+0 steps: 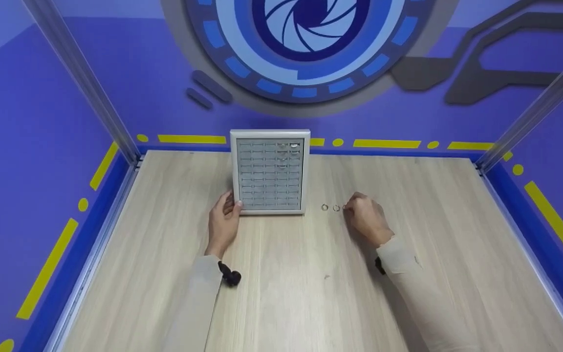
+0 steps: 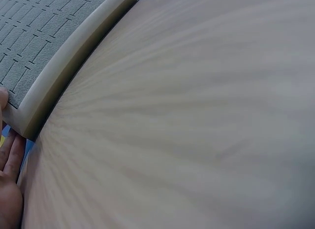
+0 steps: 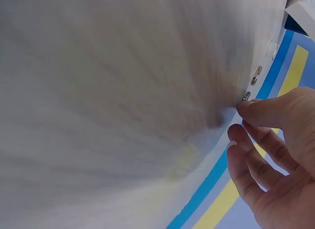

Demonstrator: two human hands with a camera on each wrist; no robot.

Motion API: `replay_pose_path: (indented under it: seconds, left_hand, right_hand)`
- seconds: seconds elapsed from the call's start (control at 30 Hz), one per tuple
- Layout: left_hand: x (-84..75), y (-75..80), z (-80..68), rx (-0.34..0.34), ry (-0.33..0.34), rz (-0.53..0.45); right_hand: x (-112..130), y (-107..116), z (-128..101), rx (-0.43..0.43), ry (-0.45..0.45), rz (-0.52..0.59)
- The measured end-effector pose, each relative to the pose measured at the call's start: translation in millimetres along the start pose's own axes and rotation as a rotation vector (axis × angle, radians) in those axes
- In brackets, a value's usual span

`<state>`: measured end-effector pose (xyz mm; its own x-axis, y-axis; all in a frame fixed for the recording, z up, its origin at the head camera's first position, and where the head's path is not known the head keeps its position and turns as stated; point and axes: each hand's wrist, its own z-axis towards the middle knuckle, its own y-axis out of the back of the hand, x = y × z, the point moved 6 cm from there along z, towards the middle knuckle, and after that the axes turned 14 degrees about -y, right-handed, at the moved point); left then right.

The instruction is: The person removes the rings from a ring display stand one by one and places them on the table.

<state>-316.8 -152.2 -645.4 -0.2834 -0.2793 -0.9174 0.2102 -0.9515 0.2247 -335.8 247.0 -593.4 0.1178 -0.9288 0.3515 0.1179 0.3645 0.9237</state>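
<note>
A white-framed ring tray [image 1: 270,134] with rows of grey foam slots lies flat at the table's back centre; a few rings sit in its top right rows. My left hand [image 1: 224,220] holds its near left corner, thumb on the frame [image 2: 59,76] and fingers [image 2: 12,157] against the side. Right of the tray lie three small rings in a row on the table: two loose rings [image 1: 324,207] [image 1: 336,208] and a third ring [image 3: 245,96]. My right hand [image 1: 365,219], fingers curled, pinches that third ring with its fingertips [image 3: 248,107].
The wooden table [image 1: 286,293] is enclosed by blue walls with yellow markings and two metal posts [image 1: 81,78] at the back corners. Small black wrist mounts [image 1: 230,276] sit on both sleeves.
</note>
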Motion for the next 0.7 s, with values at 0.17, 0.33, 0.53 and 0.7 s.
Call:
replay_pose_path:
  seconds: [0.17, 0.33, 0.53, 0.7]
  left_hand:
    - [-0.3, 1.0, 0.6, -0.003, 0.001, 0.001]
    - [-2.9, 1.5, -0.9, -0.001, -0.003, 0.0]
    - [-2.9, 0.6, -1.1, 0.007, -0.008, -0.008]
    - [-1.2, -0.6, -2.0, 0.011, -0.003, -0.002]
  right_hand:
    - [4, 6, 2, -0.024, 0.008, 0.025]
    - [11, 15, 5, -0.073, 0.035, 0.052]
    - [22, 26, 11, -0.083, 0.029, 0.079]
    - [34, 32, 15, -0.068, 0.023, 0.086]
